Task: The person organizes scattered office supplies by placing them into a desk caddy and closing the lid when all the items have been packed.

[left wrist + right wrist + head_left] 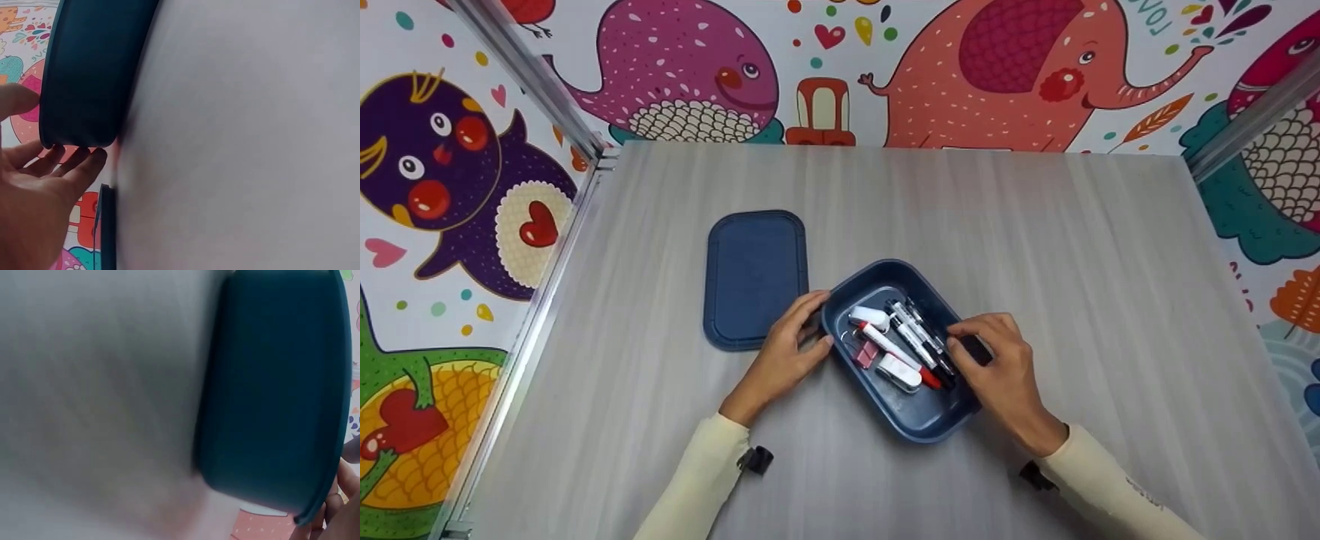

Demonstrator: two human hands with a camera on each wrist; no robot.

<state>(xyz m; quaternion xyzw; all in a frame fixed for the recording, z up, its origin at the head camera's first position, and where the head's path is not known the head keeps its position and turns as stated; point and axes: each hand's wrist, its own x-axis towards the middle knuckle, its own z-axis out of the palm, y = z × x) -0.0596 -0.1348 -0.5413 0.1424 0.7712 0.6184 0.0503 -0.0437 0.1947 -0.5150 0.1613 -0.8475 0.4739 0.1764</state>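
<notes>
A dark blue box (885, 420) stands without its lid, turned at an angle. In it lie white-and-black markers (911, 334), a white-and-red marker (889, 341), a small pink block (865, 354) and two small white items, one of them a rounded white piece (898, 373). My left hand (791, 345) grips the box's left corner, thumb and fingers spread around it, as the left wrist view also shows. At the right rim, my right hand (1001, 367) pinches with thumb and forefinger. A dark patch shows between them; I cannot tell what it is.
The dark blue lid (756, 281) lies flat on the wood-grain table (1072, 247), left of the box and close to my left fingers. Metal rails (529, 277) and walls with cartoon animals (1012, 67) enclose the table.
</notes>
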